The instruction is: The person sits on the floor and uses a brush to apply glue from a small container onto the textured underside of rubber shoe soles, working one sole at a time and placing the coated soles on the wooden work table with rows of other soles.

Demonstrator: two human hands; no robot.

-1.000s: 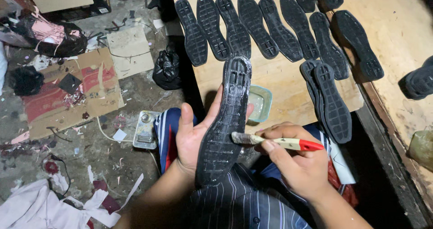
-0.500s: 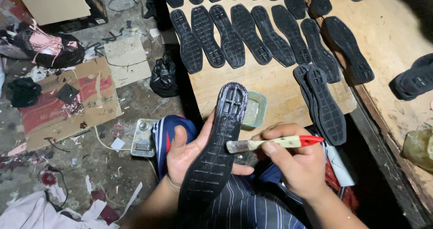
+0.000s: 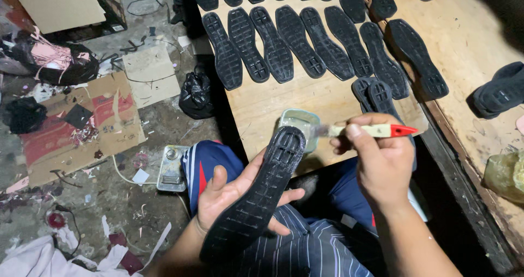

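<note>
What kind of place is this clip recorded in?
Probably a small shoemaking workshop: rows of black rubber shoe soles lie on a bare wooden board, and cardboard scraps litter the dirty floor.

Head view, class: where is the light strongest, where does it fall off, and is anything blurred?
Head view: light is strongest on the wooden board and the right hand; it falls off to near black at the right edge; the brush tip is slightly smeared, while the sole in the left hand stays sharp.
</note>
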